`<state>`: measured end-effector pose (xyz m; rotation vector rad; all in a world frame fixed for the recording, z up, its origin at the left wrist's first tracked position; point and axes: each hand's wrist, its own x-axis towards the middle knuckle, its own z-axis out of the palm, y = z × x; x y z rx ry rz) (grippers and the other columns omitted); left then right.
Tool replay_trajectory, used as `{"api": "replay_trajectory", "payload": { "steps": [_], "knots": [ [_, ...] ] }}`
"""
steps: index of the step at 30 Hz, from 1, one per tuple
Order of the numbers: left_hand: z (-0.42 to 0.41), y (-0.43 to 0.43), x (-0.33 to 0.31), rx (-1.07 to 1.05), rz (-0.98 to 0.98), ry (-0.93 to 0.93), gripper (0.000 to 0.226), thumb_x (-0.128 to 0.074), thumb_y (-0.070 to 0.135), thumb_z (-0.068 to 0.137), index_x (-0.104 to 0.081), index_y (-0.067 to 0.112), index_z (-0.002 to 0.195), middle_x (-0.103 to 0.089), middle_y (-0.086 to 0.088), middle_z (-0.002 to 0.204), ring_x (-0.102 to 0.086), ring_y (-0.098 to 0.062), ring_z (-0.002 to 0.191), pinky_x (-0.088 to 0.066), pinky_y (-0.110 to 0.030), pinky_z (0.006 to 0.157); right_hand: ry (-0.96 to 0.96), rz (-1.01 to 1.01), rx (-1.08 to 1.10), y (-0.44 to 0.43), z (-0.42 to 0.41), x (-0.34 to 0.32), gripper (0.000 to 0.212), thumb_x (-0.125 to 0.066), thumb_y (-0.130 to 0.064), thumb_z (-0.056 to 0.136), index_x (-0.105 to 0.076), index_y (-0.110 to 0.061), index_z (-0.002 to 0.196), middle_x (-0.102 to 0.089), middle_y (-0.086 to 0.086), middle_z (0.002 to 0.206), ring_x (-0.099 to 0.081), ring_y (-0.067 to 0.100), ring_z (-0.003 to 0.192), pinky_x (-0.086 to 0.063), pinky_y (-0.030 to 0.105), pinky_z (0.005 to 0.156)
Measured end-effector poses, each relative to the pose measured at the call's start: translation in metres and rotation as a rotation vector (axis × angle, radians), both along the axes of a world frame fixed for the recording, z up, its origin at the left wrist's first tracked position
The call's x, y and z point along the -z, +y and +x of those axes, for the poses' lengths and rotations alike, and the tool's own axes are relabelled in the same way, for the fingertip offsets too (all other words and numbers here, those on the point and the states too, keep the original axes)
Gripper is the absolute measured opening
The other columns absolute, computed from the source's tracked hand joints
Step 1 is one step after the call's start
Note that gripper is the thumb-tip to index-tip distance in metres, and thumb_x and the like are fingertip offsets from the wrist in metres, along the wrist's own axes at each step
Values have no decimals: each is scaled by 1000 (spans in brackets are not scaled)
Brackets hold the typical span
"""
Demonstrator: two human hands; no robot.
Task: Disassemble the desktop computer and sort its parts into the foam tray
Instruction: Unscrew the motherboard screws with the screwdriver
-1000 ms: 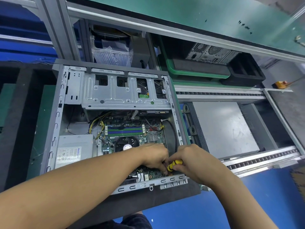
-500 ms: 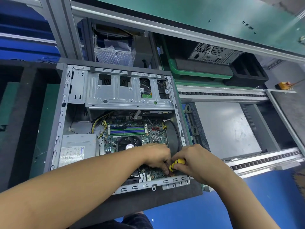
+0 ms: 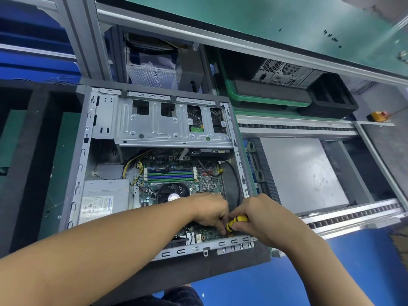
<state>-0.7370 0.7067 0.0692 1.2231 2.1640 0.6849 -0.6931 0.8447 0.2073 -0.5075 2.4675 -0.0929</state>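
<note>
Foam (image 3: pixel 198 268) bears the case (image 3: pixel 154 129); lower centre, right hand (image 3: pixel 262 219) grips the screwdriver (image 3: pixel 236 221), left hand (image 3: pixel 209 210) curls beside, grasp unclear: keep it square.

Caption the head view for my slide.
Right hand grips a yellow-and-black screwdriver, left hand touching it, over the green motherboard in an open grey metal computer case.

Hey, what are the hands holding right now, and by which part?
The right hand grips the yellow screwdriver by its handle. The left hand has fingers at its lower end; whether they pinch it is hidden.
</note>
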Motion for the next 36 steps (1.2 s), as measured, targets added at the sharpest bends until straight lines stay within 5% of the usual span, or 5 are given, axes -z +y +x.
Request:
{"api": "replay_trajectory", "payload": {
  "steps": [6,14,20,29,36],
  "knots": [
    [-5,1,-1,-62,87,-173,20,-84,33,74,-72,22,85,-65,9,76,-56,-13,68,-43,-26,59,-22,35,-5,-7,0,2,17,-68,-39,89,-74,-26,98,-60,-1,84,-55,17,75,-33,20,54],
    [-9,-2,-8,-85,186,-446,21,-85,28,76,-76,16,92,-70,6,79,-57,-6,70,-45,-22,71,-39,75,-18,-9,-3,-3,25,-67,-33,89,-73,-34,113,-65,1,101,-60,20,93,-45,29,73],
    [-7,1,-7,-143,168,-380,26,-87,37,71,-63,37,58,-65,14,65,-58,-7,63,-49,-24,66,-52,109,-99,-11,-4,-2,30,-67,-26,91,-70,-34,120,-60,0,108,-58,20,103,-48,30,83],
    [-8,3,-9,-140,171,-371,26,-86,36,72,-64,24,64,-51,8,55,-42,-7,51,-36,-25,54,227,202,196,-15,5,-14,42,-55,-64,88,-47,-22,86,-45,-4,77,-51,21,72,-43,34,62],
    [-10,8,-7,-155,172,-382,36,-87,37,70,-78,19,99,-54,21,54,-46,1,52,-36,-17,55,102,277,277,-20,10,-10,32,-50,-46,100,-49,-17,87,-47,4,83,-53,27,79,-36,29,61]
  ]
}}
